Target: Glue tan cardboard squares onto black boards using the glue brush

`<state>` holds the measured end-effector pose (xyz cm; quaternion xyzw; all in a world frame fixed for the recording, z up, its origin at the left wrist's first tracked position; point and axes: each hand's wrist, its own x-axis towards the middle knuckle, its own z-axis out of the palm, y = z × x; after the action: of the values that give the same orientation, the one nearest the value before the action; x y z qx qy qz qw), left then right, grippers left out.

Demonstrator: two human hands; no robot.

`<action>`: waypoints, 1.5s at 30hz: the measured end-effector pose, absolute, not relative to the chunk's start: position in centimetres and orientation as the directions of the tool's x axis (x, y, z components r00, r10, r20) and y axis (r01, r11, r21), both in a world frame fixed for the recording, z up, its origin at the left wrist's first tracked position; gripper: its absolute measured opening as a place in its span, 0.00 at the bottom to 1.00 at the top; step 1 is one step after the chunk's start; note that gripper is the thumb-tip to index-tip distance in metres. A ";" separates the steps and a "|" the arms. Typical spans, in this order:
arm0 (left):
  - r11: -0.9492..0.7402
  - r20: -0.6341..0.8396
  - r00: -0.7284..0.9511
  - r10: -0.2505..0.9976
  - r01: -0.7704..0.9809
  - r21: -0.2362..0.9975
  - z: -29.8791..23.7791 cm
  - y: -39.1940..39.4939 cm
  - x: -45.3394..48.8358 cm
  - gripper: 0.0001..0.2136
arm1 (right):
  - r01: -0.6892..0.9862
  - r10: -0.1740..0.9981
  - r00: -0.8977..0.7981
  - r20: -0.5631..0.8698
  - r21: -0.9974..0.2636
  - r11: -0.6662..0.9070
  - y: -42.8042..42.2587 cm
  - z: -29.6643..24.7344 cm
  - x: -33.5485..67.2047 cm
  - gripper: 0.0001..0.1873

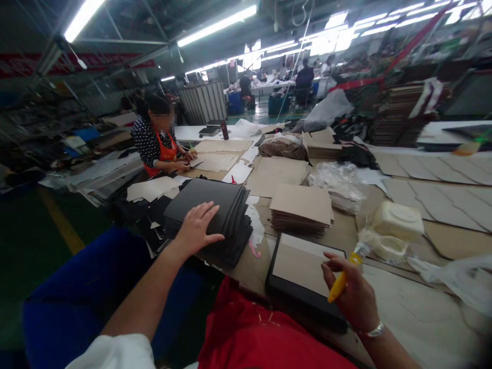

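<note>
My left hand (pixel 199 228) lies flat, fingers stretched, on top of a stack of black sheets (pixel 209 192) at the table's near edge. In my right hand (pixel 357 297) is a brush with a yellow handle (pixel 338 287), its bristle end pointing away from me. That hand hovers by the right side of a black block (pixel 303 302). On the block lies a beige sheet (pixel 294 264) with a paler strip along its far edge. Just beyond stands a neat stack of beige boards (pixel 302 202).
A cut white plastic container (pixel 397 220) stands right of the brush. Beige panels (pixel 442 202) cover the table's right side. Crumpled clear plastic (pixel 338 179) lies farther back. A co-worker in an orange apron (pixel 165 151) works at the far left. Below me is a blue bin (pixel 88 287).
</note>
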<state>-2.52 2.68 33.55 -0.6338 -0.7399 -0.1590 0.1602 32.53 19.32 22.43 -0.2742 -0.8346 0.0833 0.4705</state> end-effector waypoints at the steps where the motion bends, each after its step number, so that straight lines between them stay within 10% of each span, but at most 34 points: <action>1: 0.116 0.382 -0.103 0.918 0.993 -0.010 33.7 2.4 -4.0 0.32 | 0.344 0.528 -0.416 0.740 -0.409 0.845 19.1 23.0 31.7 0.14; 8: -0.150 0.471 0.266 0.841 0.951 -0.270 34.1 1.2 -5.7 0.10 | 0.148 0.597 -0.469 0.651 -0.608 0.780 17.6 25.6 27.2 0.15; 16: -0.471 0.561 0.636 0.529 0.771 -0.429 31.2 3.4 7.7 0.09 | -0.018 0.854 -0.405 0.327 -0.937 0.350 15.4 27.2 23.7 0.14; 22: -0.671 0.431 0.642 0.634 0.734 -0.107 22.2 8.5 17.9 0.10 | 0.404 0.882 -0.262 0.391 -0.786 0.468 19.6 20.2 30.9 0.12; 28: -0.332 0.217 0.293 0.931 0.927 0.173 16.0 8.5 16.2 0.33 | 0.662 0.933 -0.247 0.263 -0.657 0.361 21.8 13.0 37.7 0.09; 45: -0.236 -0.062 0.248 0.967 0.959 0.159 16.9 9.8 14.2 0.23 | 0.891 0.936 -0.274 0.222 -0.308 0.334 23.4 16.9 37.5 0.21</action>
<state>14.21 9.77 16.87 -0.7857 -0.6126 -0.0247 -0.0821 37.55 23.39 16.89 -0.5738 -0.7958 0.0611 0.1839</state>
